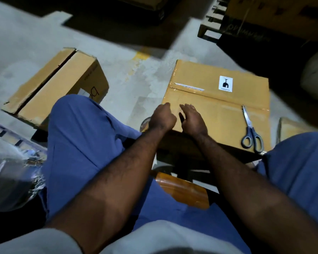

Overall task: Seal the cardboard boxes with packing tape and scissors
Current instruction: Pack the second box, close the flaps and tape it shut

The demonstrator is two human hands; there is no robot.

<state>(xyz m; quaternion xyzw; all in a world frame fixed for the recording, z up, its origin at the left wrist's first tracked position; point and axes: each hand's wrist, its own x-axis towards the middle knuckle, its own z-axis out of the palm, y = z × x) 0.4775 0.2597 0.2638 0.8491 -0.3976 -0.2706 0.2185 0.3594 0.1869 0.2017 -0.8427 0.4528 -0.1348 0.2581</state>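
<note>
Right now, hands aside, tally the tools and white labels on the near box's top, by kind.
Scissors: 1
White square sticker: 1
White strip label: 1
Total: 3

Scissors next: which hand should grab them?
Right, probably. The scissors lie on top of the box, to the right of the right hand, which is open with nothing between. The left hand sits at the box's left edge and would have to cross over.
</note>
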